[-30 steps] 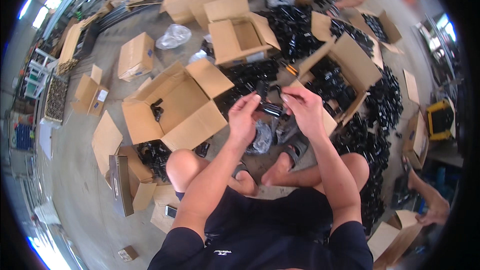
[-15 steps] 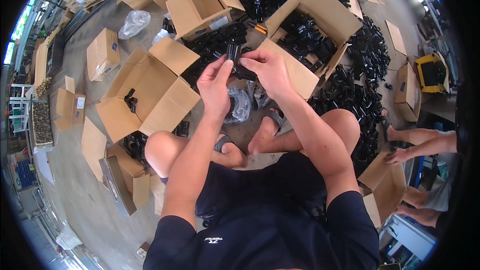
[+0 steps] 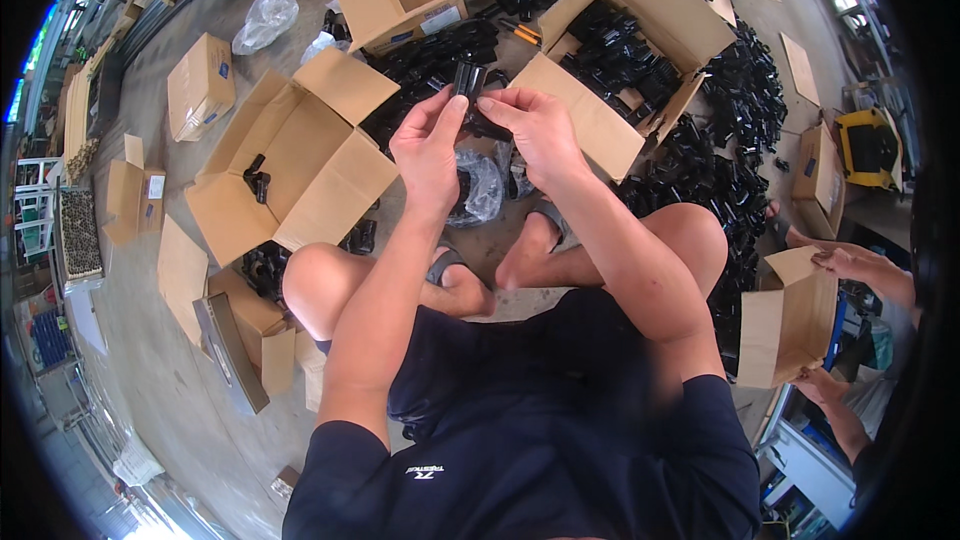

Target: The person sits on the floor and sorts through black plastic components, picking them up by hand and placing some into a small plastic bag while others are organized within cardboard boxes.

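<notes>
Both of my hands pinch a glossy black plastic part (image 3: 467,80) in front of me; its exact kind is not clear. My left hand (image 3: 428,145) grips its left side with thumb and fingers. My right hand (image 3: 535,130) holds it from the right, thumb on the near face. Below them, crumpled clear plastic bags (image 3: 478,190) lie on the floor between my feet. To the left, an open cardboard box (image 3: 330,185) contains a few black parts (image 3: 258,180). At the right, another open box (image 3: 675,15) holds many similar black parts (image 3: 615,65).
Heaps of black parts (image 3: 745,110) spread over the floor at the right and ahead. An orange-handled tool (image 3: 522,34) lies beyond my hands. Closed and flattened cartons (image 3: 201,87) stand at the left. At the far right, another person's hands (image 3: 835,262) hold an open box (image 3: 790,325).
My hands keep hold of the black part with little movement. At the right, the other person has lifted and turned the cardboard box. The whole view has shifted slightly.
</notes>
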The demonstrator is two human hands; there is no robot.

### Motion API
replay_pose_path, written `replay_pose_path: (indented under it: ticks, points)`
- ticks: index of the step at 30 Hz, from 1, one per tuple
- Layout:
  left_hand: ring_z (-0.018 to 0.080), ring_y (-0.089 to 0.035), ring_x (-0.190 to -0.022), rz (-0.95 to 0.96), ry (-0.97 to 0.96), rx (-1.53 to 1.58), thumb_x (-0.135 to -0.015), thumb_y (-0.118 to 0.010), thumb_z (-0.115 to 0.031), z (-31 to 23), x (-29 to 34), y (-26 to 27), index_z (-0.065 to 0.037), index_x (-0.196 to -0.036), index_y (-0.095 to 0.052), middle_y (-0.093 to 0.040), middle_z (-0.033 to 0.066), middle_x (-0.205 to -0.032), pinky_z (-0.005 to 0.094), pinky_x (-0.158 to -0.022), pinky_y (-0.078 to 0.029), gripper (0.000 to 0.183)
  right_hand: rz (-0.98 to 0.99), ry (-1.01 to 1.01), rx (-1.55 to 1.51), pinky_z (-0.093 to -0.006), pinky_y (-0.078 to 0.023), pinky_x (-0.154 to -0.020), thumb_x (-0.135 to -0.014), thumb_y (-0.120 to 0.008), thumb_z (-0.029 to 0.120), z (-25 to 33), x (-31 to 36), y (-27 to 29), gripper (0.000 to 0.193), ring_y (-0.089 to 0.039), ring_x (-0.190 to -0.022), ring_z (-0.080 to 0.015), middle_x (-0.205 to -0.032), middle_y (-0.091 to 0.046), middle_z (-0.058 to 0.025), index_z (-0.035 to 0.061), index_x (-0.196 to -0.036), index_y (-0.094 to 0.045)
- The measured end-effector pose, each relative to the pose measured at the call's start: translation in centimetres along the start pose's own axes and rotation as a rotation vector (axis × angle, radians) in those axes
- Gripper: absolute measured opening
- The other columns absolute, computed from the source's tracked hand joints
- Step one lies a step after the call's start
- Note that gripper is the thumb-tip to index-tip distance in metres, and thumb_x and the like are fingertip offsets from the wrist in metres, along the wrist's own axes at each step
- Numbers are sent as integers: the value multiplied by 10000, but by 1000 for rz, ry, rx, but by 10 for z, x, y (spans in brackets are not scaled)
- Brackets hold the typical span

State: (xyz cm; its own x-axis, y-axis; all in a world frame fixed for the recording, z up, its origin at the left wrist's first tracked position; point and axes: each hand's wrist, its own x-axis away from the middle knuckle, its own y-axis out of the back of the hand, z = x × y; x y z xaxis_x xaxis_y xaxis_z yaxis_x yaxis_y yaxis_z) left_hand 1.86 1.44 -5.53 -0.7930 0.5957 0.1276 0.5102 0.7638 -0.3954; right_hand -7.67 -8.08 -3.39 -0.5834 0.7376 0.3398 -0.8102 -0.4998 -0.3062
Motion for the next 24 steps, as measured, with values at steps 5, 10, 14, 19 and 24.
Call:
replay_pose_path:
  ticks: [5,10,14,19,24]
  points:
    - [94,-670,-836,15,-12,-10,-919,-729,-92,0,0,-2,10,-1145,-693,-720,60,-1010,242,-732,-560,250,11,53,86,-243,-469,-642,-901,-722,79,-7,-3,3,129,-591,-723,-84,-841,-698,-47,-37,-957,-718]
    - [82,-669,-820,15,-17,-41,-928,-730,-140,4,0,-1,-25,-1153,-696,-721,36,-1007,225,-664,-546,254,-21,59,72,-238,-465,-632,-920,-700,90,-11,-1,1,152,-587,-720,-80,-837,-695,-45,-46,-984,-719]
    - [89,-668,-840,13,-7,-44,-928,-719,-99,5,-1,0,2,-1146,-694,-719,54,-1022,231,-716,-550,242,-40,77,20,-237,-471,-635,-918,-700,94,-22,-5,0,175,-591,-724,-80,-845,-700,-53,-52,-1013,-718]
    - [98,-674,-857,26,-26,-54,-935,-702,-75,9,-1,2,15,-1139,-694,-721,63,-1028,241,-742,-563,223,-62,93,85,-239,-472,-611,-904,-707,97,-21,1,1,185,-597,-716,-76,-839,-705,-52,-56,-1007,-720]
    - [83,-667,-817,36,-43,-116,-936,-710,-96,13,-3,3,0,-1149,-698,-725,53,-1018,228,-685,-554,233,-108,155,265,-275,-485,-603,-916,-691,160,-24,-2,3,236,-597,-674,-89,-773,-707,-70,-65,-975,-727]
